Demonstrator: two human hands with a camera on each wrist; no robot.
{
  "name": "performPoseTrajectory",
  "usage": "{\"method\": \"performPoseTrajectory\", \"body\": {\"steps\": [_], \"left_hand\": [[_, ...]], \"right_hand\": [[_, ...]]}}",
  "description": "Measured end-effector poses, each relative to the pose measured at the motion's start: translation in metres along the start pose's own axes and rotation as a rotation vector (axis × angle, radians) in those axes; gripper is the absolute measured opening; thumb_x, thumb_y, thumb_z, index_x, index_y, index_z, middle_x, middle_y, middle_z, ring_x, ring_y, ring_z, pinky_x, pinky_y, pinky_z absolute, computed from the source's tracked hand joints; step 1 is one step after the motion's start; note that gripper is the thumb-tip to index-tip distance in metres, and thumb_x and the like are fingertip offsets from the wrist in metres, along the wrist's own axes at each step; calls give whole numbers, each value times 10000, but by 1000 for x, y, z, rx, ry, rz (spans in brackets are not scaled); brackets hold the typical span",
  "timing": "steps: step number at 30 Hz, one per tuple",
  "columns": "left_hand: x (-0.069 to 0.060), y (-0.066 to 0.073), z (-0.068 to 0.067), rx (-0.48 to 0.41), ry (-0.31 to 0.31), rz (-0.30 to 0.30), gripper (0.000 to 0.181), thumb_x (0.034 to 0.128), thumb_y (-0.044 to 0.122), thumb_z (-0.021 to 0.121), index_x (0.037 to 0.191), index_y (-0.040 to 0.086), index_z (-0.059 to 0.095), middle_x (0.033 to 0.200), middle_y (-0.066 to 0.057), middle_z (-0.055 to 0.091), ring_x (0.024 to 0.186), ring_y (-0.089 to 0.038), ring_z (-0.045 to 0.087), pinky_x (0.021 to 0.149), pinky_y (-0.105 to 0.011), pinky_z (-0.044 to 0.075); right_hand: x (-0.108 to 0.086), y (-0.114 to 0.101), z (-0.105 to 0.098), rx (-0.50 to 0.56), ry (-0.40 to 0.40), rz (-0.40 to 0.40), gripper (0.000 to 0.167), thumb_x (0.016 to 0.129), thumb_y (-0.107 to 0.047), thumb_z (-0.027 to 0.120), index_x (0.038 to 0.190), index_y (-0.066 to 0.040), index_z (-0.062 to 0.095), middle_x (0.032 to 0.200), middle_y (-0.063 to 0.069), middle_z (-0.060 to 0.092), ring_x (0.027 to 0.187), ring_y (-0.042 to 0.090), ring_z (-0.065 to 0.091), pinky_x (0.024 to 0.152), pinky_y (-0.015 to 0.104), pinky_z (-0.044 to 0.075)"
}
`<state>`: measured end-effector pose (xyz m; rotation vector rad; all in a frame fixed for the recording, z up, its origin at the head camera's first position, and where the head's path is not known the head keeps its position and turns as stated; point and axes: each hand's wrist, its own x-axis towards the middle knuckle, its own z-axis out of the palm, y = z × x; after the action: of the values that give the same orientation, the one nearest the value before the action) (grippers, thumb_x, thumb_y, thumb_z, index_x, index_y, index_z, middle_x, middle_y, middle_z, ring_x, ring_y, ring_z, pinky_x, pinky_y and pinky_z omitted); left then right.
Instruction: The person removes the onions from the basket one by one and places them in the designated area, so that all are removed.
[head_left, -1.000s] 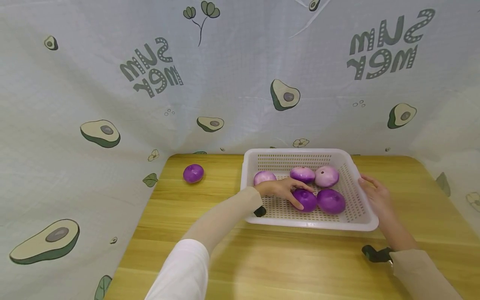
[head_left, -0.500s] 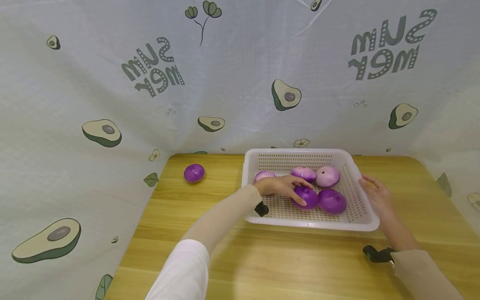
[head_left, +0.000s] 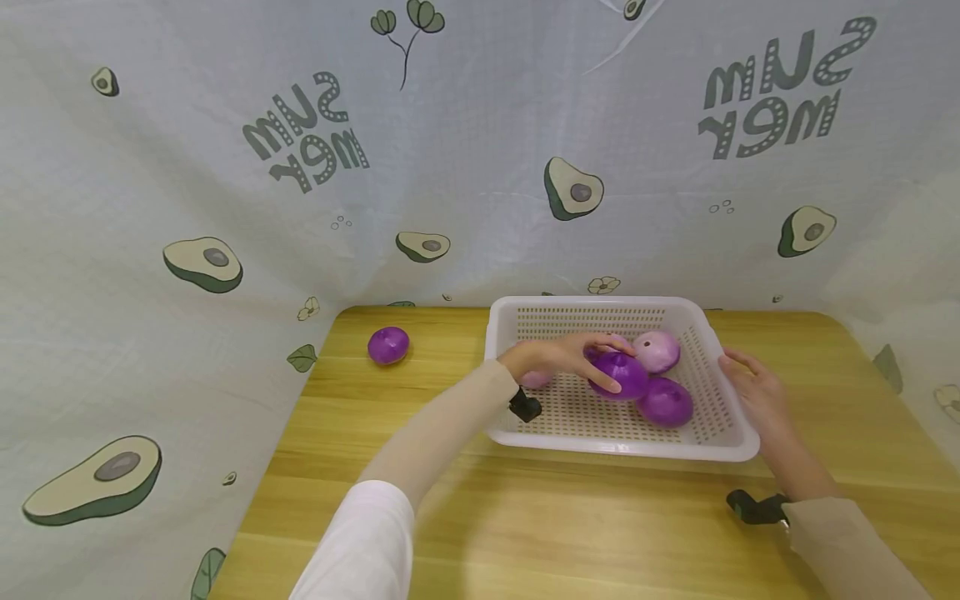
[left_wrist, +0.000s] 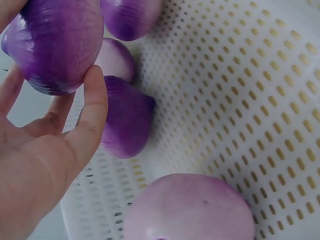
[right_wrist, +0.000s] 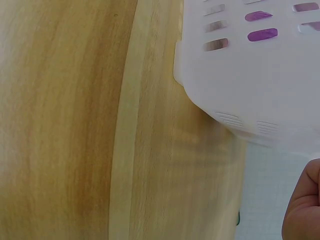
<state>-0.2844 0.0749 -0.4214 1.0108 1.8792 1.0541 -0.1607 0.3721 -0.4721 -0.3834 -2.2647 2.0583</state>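
My left hand [head_left: 558, 357] grips a purple onion [head_left: 624, 377] above the floor of the white basket [head_left: 622, 447]. The left wrist view shows that onion [left_wrist: 60, 45] pinched in the fingers of my left hand [left_wrist: 45, 155], raised over the others. My right hand [head_left: 759, 396] holds the basket's right rim; in the right wrist view only part of this hand [right_wrist: 304, 205] shows beside the basket wall [right_wrist: 240, 85]. In the basket lie a purple onion [head_left: 665, 402], a pale one [head_left: 657, 352], another partly behind the held onion, and a pale one [head_left: 536, 380] under my left wrist.
Another purple onion [head_left: 388, 345] lies on the wooden table [head_left: 570, 525] at the back left, outside the basket. A light cloth [head_left: 465, 150] printed with avocados hangs behind the table and along its left side.
My left hand has lifted the purple onion up from the basket floor and slightly back, now partly covering the onion behind. The right hand stays at the rim.
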Motion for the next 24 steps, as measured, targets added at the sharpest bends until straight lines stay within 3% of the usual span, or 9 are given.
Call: {"method": "performPoseTrajectory", "body": {"steps": [8, 15, 24], "left_hand": [[-12, 13, -14, -19, 72, 43, 623, 874, 222, 790, 1445, 236, 541, 1405, 102, 532, 1256, -144, 474, 959, -284, 463], [-18, 17, -26, 10, 204, 86, 637, 884, 243, 785, 1462, 263, 518, 1428, 85, 516, 1262, -97, 460, 1001, -286, 434], [-32, 21, -38, -63, 352, 121, 655, 857, 223, 814, 1448, 266, 536, 1398, 86, 532, 1203, -114, 525, 959, -280, 487]], "right_hand": [[0, 2, -1, 63, -17, 4, 139, 1021, -338, 571, 1138, -413, 568, 830, -147, 699, 703, 52, 684, 570, 234, 567], [0, 1, 0, 103, -16, 13, 129, 1011, -340, 587, 1119, -411, 584, 828, -146, 706, 699, 57, 691, 567, 242, 572], [1, 0, 1, 99, -7, 21, 132, 1007, -353, 590, 1121, -420, 590, 831, -161, 699, 703, 43, 684, 568, 237, 570]]}}
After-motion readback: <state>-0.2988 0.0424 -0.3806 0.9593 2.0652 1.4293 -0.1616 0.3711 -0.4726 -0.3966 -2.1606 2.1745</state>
